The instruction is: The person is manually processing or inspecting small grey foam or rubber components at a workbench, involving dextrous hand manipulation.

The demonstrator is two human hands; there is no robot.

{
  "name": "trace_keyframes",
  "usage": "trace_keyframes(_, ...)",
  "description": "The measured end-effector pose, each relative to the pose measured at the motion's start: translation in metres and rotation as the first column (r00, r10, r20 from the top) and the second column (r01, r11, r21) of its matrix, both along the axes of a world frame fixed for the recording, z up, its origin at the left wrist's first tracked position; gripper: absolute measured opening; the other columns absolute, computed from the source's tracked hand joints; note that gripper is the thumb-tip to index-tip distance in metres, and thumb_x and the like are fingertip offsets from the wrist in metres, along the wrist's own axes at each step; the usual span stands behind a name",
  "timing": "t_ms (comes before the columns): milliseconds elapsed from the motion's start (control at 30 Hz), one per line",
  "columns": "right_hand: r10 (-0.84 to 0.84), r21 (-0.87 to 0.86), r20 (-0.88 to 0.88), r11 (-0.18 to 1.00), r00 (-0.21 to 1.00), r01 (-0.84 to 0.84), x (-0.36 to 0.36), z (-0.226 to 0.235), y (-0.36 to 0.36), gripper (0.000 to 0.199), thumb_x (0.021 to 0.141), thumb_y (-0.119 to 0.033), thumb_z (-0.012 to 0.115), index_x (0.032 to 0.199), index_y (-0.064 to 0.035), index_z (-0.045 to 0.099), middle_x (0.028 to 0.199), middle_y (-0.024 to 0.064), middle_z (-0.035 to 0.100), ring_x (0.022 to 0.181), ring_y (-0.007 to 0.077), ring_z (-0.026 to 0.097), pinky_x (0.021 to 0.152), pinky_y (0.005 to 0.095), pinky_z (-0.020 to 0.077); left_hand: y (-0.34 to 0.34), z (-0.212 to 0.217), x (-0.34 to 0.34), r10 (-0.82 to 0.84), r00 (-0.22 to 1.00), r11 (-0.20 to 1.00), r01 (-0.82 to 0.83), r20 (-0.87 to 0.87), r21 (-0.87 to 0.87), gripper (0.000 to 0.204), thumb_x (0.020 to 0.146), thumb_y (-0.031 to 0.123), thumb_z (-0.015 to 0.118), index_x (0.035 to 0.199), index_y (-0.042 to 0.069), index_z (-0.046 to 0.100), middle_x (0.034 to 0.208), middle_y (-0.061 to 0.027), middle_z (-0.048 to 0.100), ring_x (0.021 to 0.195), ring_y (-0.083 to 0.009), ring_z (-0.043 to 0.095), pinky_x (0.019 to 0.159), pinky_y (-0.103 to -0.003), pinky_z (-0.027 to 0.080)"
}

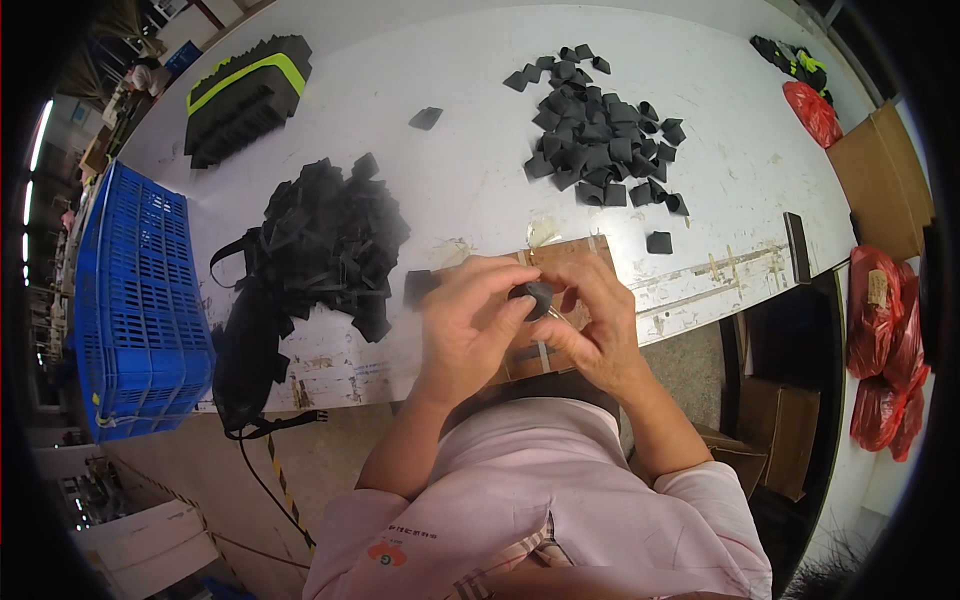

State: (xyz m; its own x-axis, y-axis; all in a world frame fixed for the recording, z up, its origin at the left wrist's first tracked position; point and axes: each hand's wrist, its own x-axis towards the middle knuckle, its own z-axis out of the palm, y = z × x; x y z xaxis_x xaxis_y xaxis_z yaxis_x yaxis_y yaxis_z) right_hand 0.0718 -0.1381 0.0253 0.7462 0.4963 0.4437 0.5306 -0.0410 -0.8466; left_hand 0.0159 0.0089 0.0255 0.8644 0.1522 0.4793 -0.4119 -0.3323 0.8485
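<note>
My left hand (468, 328) pinches a small black piece (536, 298), rolled or tube-like, between thumb and fingers. From the other side my right hand (604, 322) closes in on the same piece, its fingers curled. A thin shiny metal tool (556, 316), whose kind I cannot make out, shows between my right thumb and fingers. Both hands are over a brown board (590, 256) at the table's near edge. Just left of my left hand lies a flat black piece (418, 288), partly covered by it.
A heap of black strapped pieces (335, 240) lies left on the white table (450, 60); small black tubes (600, 135) are piled far right. A black stack with a yellow-green band (250, 95) stands far left. A blue crate (145, 300) borders the left edge; red bags (880, 320) hang right.
</note>
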Motion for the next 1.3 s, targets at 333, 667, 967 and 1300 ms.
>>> trace_keyframes(333, -0.024, -0.126, 0.222, 0.991, 0.975, 0.053, 0.004, -0.002, 0.006, 0.020, 0.064, 0.003, 0.064, 0.083, -0.0005, 0.058, 0.070, 0.0087, 0.050, 0.060, 0.0219, 0.049, 0.050, 0.0294, 0.0394, -0.003, -0.001, 0.001, 0.142, 0.988, 0.989, -0.144, 0.062, 0.029, 0.020, 0.071, -0.007, 0.061, 0.090, 0.000, 0.062, 0.078, -0.0076, 0.057, 0.066, -0.0154, 0.053, 0.058, -0.022, 0.042)
trace_keyframes(667, -0.018, -0.172, 0.228, 0.983, 0.973, 0.058, 0.001, -0.009, 0.006, 0.016, 0.067, 0.005, 0.060, 0.080, 0.0009, 0.053, 0.070, 0.0101, 0.048, 0.059, 0.0223, 0.048, 0.048, 0.0297, 0.0385, -0.005, -0.006, 0.000, 0.186, 0.974, 0.977, -0.197, 0.132, 0.082, 0.017, 0.072, -0.007, 0.060, 0.088, -0.001, 0.062, 0.074, -0.0066, 0.056, 0.063, -0.0121, 0.050, 0.056, -0.020, 0.040)
trace_keyframes(967, -0.037, -0.039, 0.117, 0.998, 0.992, 0.042, -0.005, 0.009, 0.012, 0.020, 0.067, -0.002, 0.065, 0.086, -0.0010, 0.058, 0.073, 0.0096, 0.053, 0.061, 0.0238, 0.055, 0.048, 0.0315, 0.0441, -0.008, -0.008, -0.001, 0.291, 0.956, 0.877, -0.284, -0.041, -0.388, 0.010, 0.077, 0.004, 0.059, 0.085, -0.002, 0.061, 0.072, -0.0049, 0.059, 0.067, -0.0132, 0.054, 0.064, -0.026, 0.044)
trace_keyframes(1300, -0.073, -0.111, 0.423, 0.985, 0.903, 0.132, 0.001, 0.004, 0.012, 0.017, 0.067, 0.007, 0.062, 0.082, 0.0011, 0.057, 0.071, 0.0105, 0.052, 0.058, 0.0220, 0.049, 0.049, 0.0310, 0.0396, -0.014, -0.028, -0.009, 0.143, 0.989, 0.700, -0.129, -0.039, -0.702, 0.008, 0.084, 0.007, 0.054, 0.083, -0.001, 0.055, 0.084, -0.0087, 0.055, 0.078, -0.0132, 0.049, 0.072, -0.024, 0.039)
